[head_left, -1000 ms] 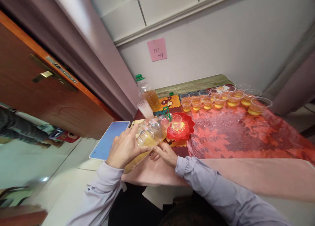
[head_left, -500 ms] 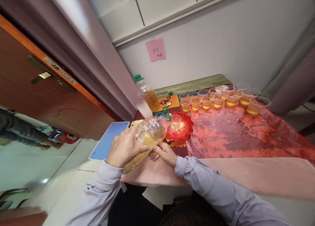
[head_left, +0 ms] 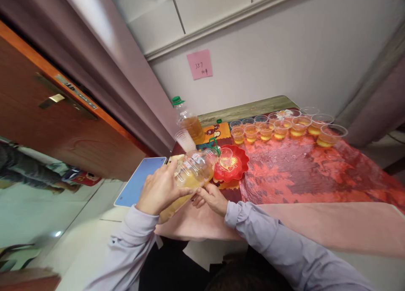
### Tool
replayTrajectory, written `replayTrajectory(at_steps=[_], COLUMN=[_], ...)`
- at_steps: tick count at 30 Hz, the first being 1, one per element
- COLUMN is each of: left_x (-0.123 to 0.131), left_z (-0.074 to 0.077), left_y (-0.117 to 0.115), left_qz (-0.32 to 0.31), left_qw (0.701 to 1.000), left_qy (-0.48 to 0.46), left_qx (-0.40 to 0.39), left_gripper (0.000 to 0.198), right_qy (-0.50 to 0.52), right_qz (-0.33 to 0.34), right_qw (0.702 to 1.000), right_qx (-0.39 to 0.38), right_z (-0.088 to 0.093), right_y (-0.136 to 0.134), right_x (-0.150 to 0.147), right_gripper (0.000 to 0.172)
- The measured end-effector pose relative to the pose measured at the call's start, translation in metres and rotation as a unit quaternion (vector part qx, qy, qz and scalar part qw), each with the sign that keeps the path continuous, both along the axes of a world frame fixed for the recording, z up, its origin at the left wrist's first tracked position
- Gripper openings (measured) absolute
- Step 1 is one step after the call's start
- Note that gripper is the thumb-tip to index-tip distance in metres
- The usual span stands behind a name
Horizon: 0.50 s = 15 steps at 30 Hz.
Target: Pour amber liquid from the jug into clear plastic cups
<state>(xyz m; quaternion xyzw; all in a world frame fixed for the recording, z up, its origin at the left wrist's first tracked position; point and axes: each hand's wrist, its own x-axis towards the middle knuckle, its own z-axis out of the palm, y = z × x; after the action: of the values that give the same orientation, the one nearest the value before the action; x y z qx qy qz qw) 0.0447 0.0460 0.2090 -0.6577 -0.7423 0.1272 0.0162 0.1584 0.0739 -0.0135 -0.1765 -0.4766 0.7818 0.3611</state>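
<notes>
A large clear plastic bottle (head_left: 194,170) with yellow liquid lies tilted in both hands, its neck toward the right. My left hand (head_left: 160,187) is wrapped round its side and body. Fingers of my right hand (head_left: 211,198) support it from below, near the shoulder. The bottle's mouth is over a clear plastic cup (head_left: 225,156), which stands in a red scalloped tray (head_left: 242,169). A green handle (head_left: 214,145) shows by the neck. Whether liquid is flowing cannot be made out.
Two rows of clear cups with yellow liquid (head_left: 281,129) stand at the back right. Behind the bottle are a capped jug (head_left: 191,124), a stack of cups (head_left: 185,140) and a green cap (head_left: 219,121). A blue board (head_left: 139,179) lies left; a door (head_left: 63,109) stands beyond.
Both hands and the tilted bottle stay in nearly the same place over the cup. The view has shifted very slightly.
</notes>
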Motion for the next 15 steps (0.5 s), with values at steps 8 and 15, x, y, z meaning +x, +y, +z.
replayTrajectory(at_steps=[8, 15], left_x=[0.0012, 0.0026], left_z=[0.0025, 0.003], left_y=[0.0007, 0.0005], left_qz=[-0.005, 0.0], left_qw=[1.0, 1.0], left_qy=[-0.014, -0.011], left_qx=[-0.001, -0.003], left_gripper=[0.104, 0.103], right_qy=[0.003, 0.001], right_qz=[-0.002, -0.005], right_qw=[1.0, 1.0], right_qx=[-0.008, -0.01], right_z=[0.0039, 0.0048], right_y=[0.0001, -0.0003], right_x=[0.001, 0.002], right_gripper=[0.08, 0.082])
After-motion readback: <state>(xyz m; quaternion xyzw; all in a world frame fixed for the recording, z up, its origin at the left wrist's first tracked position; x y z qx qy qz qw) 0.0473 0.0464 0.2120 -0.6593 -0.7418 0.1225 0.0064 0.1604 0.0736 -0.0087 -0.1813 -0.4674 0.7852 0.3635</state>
